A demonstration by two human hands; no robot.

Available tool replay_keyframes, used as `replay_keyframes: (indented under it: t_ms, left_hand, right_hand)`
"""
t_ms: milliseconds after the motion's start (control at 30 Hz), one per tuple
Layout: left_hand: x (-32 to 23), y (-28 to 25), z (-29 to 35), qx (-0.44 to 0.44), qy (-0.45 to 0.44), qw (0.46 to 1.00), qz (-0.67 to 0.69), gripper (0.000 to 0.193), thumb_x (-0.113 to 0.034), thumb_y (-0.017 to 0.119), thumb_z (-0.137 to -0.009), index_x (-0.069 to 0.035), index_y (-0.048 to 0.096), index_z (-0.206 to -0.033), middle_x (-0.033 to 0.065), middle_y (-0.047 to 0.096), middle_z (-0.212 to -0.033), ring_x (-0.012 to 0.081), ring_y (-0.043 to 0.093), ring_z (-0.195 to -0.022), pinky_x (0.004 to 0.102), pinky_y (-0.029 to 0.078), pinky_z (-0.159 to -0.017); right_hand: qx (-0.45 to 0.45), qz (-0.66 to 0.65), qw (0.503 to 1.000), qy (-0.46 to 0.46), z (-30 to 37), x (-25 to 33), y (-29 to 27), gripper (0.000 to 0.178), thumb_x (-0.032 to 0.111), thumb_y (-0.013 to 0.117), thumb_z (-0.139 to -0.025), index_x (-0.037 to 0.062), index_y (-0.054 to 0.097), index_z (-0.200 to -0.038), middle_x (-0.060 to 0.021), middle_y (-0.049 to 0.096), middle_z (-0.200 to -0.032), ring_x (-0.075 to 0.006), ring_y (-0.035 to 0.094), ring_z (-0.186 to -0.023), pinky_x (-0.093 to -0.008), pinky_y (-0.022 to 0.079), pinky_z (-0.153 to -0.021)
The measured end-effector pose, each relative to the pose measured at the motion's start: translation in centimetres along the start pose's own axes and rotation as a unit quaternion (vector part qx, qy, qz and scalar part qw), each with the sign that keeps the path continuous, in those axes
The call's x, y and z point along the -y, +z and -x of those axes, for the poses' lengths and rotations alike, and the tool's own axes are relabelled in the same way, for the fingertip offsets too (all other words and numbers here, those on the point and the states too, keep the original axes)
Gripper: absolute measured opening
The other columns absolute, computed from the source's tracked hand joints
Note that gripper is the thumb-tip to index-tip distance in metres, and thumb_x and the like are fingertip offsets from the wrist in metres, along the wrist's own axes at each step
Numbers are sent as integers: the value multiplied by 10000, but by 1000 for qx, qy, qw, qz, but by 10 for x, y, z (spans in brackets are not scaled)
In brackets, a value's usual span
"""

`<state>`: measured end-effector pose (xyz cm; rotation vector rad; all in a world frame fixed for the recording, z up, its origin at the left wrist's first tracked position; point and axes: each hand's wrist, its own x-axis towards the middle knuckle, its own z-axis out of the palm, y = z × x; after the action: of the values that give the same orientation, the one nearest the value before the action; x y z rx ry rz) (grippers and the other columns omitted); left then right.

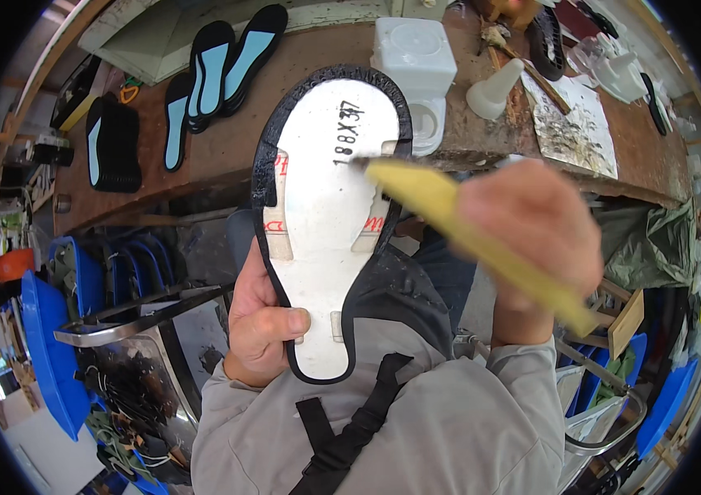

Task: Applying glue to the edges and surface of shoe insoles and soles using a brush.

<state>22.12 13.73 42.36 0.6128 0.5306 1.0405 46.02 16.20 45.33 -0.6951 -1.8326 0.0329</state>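
Note:
My left hand (264,330) grips the narrow heel end of a sandal footbed (325,223), with the thumb pressed on its face. That face is white with black marking, and a black rim runs all round it. Pale strap ends with red print are folded in at its sides. The rim looks wet and shiny around the broad toe end. My right hand (532,231) is closed around a long, flat, yellow-handled brush (466,235), smeared by motion. The brush's dark tip lies over the footbed's right side; whether it touches cannot be made out.
Along the brown workbench (334,49) lie black soles with light-blue faces (210,66) and a stack of dark soles (115,153). A white plastic container (415,62), a cone-shaped bottle (495,91) and a stained paper sheet (569,124) stand or lie rightward. Metal-framed racks flank me.

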Motion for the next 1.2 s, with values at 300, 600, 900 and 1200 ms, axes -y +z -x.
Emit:
replay_keyframes:
  t_ms: [300,600,900,1200]
  left_hand:
    - [7,-14,-9,5,49,999,-10,718,-1,591,-687,19,350,-1363,196,513,-1290,273,538,-1162,329,411,-987]
    - [31,-69,-52,-17,-86,993,80,508,-346,350,-998,-4,342,-1374,211,505,-1277,344,552,-1115,445,447,-975]
    - [34,-85,-69,-64,-43,985,152,557,-339,463,-959,13,342,-1374,219,482,-1295,302,551,-1107,399,429,-995]
    - [18,-100,-77,-12,8,999,-46,711,-316,718,-803,-16,374,-1348,152,559,-1193,211,570,-1046,341,477,-893]
  right_hand:
    - [144,-102,984,24,-4,5,-7,249,110,712,-620,-20,685,-831,-85,623,-707,-192,586,-536,-285,431,-454]
    - [-156,-78,860,480,92,-95,34,120,92,653,-866,-13,664,-924,5,601,-740,-49,517,-608,-190,389,-536]
    - [-7,44,919,391,95,-123,54,107,38,663,-828,-13,674,-921,-78,634,-815,-129,582,-703,-247,454,-634]
    - [0,-50,877,478,85,-124,40,107,66,657,-842,-23,672,-898,-49,629,-801,-101,562,-711,-233,439,-621]
